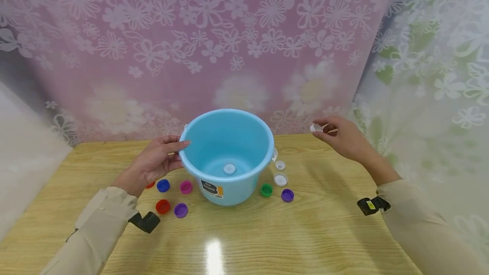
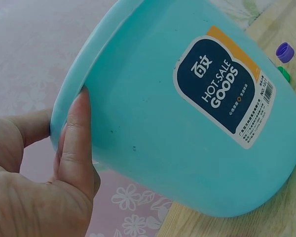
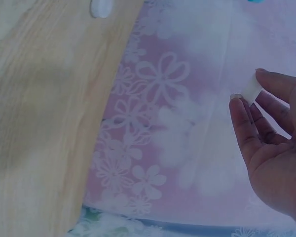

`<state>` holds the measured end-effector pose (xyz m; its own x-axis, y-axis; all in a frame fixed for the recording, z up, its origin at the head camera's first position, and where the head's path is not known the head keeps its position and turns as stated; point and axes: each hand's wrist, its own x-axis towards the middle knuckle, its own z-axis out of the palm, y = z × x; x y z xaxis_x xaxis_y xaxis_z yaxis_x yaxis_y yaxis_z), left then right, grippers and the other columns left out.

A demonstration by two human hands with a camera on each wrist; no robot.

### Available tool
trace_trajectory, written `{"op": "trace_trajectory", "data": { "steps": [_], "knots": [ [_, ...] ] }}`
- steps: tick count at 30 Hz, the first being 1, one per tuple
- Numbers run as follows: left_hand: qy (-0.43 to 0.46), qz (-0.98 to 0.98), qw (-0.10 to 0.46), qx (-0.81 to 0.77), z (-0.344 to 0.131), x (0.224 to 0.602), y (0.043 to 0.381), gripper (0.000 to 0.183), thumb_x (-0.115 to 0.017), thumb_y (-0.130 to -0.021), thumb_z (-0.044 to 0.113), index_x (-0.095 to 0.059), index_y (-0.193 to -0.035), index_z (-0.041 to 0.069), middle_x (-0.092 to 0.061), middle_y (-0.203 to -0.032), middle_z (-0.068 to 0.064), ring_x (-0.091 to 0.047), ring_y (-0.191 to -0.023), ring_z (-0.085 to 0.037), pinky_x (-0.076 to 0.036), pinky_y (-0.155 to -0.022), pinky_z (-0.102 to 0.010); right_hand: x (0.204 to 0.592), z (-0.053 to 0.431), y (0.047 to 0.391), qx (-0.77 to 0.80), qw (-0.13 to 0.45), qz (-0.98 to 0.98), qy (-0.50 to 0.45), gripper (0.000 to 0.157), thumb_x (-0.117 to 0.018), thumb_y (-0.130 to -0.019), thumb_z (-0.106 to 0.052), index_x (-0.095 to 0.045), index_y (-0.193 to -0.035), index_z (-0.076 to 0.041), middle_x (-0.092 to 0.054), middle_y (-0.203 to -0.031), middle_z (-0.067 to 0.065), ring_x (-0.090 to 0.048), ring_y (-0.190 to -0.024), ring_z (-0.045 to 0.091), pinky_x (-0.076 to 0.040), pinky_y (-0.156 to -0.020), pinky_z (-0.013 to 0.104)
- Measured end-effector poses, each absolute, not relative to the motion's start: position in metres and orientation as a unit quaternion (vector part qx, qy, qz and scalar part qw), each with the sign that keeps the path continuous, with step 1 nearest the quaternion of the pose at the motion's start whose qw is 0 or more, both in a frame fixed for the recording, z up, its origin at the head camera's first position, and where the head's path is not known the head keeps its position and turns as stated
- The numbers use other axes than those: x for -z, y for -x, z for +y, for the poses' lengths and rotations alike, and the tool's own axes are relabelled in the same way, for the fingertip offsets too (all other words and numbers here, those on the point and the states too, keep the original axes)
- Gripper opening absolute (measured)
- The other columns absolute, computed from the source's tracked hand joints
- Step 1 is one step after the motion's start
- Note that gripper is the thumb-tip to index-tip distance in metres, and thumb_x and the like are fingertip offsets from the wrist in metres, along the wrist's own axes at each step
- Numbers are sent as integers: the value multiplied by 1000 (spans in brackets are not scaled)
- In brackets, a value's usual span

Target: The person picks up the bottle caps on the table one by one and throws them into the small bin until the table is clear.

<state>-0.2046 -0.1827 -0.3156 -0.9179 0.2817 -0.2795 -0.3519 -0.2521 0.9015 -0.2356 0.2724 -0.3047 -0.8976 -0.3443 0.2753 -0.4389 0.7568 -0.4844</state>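
Note:
A light blue bucket [image 1: 229, 192] stands on the table, tilted slightly, with a white bottle cap [image 1: 229, 169] on its inside bottom. My left hand [image 1: 158, 158] grips the bucket's rim at the left side; the left wrist view shows the thumb [image 2: 76, 143] on the outer wall below the rim. To the right of the bucket and above table height, my right hand [image 1: 341, 137] pinches another white bottle cap [image 1: 316, 128] between thumb and fingertips. In the right wrist view this held cap [image 3: 251, 90] is partly covered by the fingers.
Right of the bucket lie two white caps [image 1: 280, 179], a green cap [image 1: 266, 189] and a purple cap [image 1: 288, 195]. To its left are blue [image 1: 163, 185], pink [image 1: 186, 187], red [image 1: 162, 206] and purple caps [image 1: 181, 210]. A flowered curtain [image 1: 237, 54] hangs behind the table.

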Motion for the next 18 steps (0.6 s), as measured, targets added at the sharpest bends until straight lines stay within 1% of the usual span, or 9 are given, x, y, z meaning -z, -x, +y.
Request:
{"op": "trace_trajectory", "data": {
  "steps": [9,14,18],
  "knots": [
    [37,582,195,-789,-181,315,206,37,-64,-93,15,-43,-120,1,-60,-83,-10,-64,-59,-15,-58,-63,-28,285,241,241,-288,96,-931,-204,40,-63,-94,-26,-58,-127,-4,-57,-119,13,-58,-97,28,-51,-86,48],
    [36,579,193,-792,-181,315,206,35,-63,-94,13,-43,-119,1,-62,-83,-10,-66,-61,-16,-58,-64,-29,278,217,244,-294,106,-920,-234,39,-63,-95,-26,-59,-126,-4,-57,-120,14,-58,-97,27,-52,-86,46],
    [37,577,192,-793,-182,316,206,33,-63,-94,13,-44,-118,1,-62,-81,-10,-66,-60,-16,-58,-63,-29,275,198,247,-299,96,-916,-249,39,-62,-95,-26,-58,-127,-6,-56,-122,12,-58,-99,26,-52,-87,44]
  ]
}}
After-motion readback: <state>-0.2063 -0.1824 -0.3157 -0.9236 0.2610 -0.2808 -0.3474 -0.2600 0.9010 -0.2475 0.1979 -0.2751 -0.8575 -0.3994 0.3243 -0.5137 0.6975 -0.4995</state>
